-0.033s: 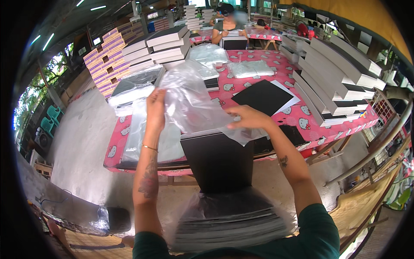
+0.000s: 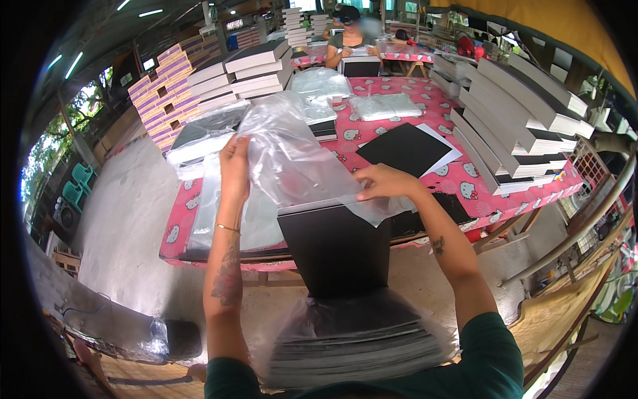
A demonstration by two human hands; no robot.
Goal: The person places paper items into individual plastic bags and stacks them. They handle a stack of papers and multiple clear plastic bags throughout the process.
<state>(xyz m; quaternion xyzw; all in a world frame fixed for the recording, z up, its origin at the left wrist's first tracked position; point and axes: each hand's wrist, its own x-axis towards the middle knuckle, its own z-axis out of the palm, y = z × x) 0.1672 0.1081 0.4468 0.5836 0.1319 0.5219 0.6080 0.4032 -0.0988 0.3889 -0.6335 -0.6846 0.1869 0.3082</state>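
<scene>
We are holding the bag [image 2: 286, 156] at eleven o'clock, left hand [image 2: 234, 163] gripping at ten, right hand [image 2: 387, 181] pinching at two. It is reaching only the far edge of the board [image 2: 335, 249], whose face, at six, is showing bare.

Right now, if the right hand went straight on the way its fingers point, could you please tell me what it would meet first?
Most likely the clear plastic bag spread to its left; the right hand seems to be touching its edge, though depth there is hard to judge.
</scene>
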